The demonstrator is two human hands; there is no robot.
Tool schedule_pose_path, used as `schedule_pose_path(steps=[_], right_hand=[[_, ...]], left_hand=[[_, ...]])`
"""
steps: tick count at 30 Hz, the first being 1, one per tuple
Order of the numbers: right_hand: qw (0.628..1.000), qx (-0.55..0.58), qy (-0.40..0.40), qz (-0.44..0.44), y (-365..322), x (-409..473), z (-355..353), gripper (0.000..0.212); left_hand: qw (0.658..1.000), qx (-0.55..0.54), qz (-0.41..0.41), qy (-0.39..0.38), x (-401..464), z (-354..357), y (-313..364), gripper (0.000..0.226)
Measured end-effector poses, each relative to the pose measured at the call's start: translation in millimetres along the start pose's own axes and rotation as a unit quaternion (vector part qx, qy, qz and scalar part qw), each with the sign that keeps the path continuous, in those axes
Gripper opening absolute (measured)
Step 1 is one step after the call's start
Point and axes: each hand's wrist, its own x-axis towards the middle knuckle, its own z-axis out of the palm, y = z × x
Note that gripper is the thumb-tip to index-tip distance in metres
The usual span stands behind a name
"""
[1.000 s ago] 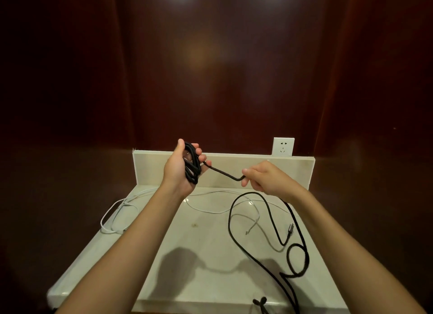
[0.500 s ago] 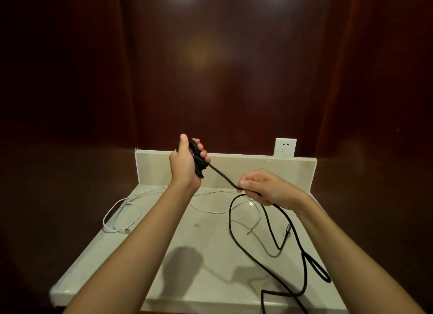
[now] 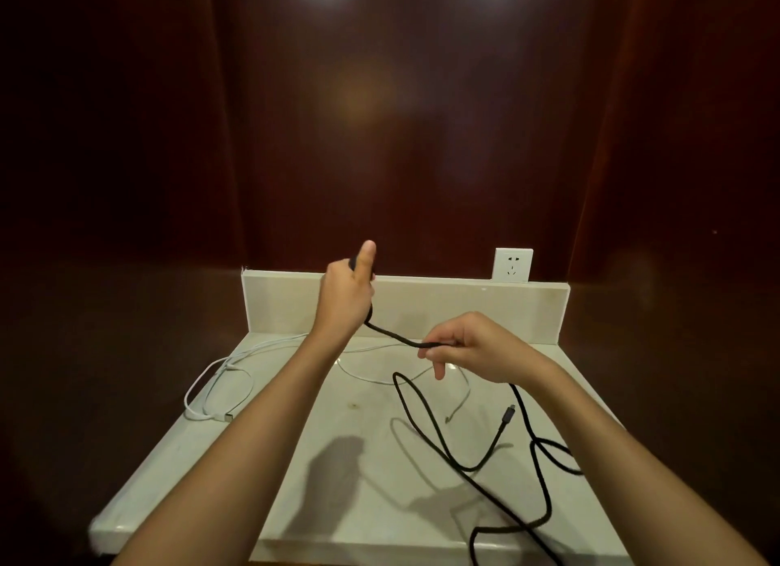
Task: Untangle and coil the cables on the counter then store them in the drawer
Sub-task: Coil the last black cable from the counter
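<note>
Above the counter (image 3: 295, 502), the black cable (image 3: 426, 422) is being coiled, gripped in the left hand (image 3: 346, 299) and pinched by the right hand (image 3: 472, 350) (slack trails below), so another wrap seems needed.

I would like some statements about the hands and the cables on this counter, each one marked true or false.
1. The left hand grips the black cable. True.
2. The right hand is empty. False: it pinches the black cable.
3. The white cable lies on the counter. True.
4. The black cable is fully coiled. False: much of it trails loose on the counter.
5. A plug sits in the wall socket. False: the wall socket is unused.
</note>
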Motion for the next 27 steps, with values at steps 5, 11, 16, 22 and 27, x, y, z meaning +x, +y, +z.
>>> schedule_pose_path(steps=[5,11,16,22,27], right_hand=[[0.993,-0.026,0.090,-0.077,-7,5,-7,0.017],[0.977,0.039,0.205,-0.048,-4,19,-14,0.001],[0.969,0.115,0.218,-0.003,0,21,-7,0.010],[0.968,0.133,0.212,0.013,0,20,-7,0.008],[0.963,0.153,0.213,0.057,11,22,-7,0.014]], left_hand=[[0.975,0.121,-0.009,-0.187,-13,1,2,0.091],[0.876,0.020,-0.125,-0.465,-32,2,8,0.102],[0.814,0.004,-0.102,-0.571,-37,-2,19,0.056],[0.826,-0.123,-0.110,-0.540,-40,-4,10,0.033],[0.875,-0.176,-0.163,-0.421,-40,2,2,0.044]])
